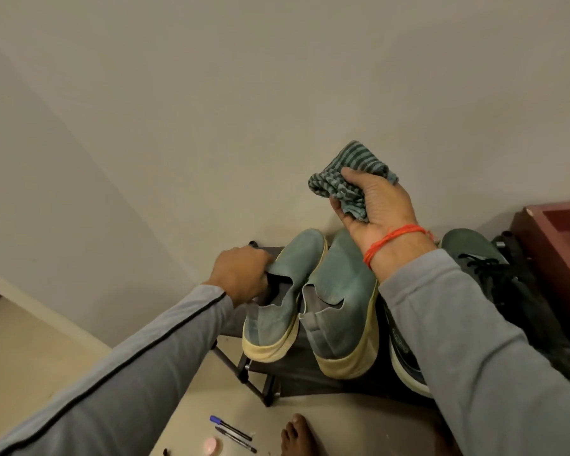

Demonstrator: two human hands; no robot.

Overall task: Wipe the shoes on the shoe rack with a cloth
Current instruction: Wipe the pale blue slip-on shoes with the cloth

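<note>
Left hand [241,274] grips the collar of the left teal shoe [277,297] on the shoe rack [260,373]; right hand [375,209], raised above the adjacent right teal shoe [339,311], clutches the bunched striped cloth [346,172].

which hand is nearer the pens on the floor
Left. The left hand grips the left teal shoe above the pens; the right hand holds the cloth higher up.

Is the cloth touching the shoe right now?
No, the right hand holds the striped cloth bunched up in the air above the shoes, apart from them.
</note>
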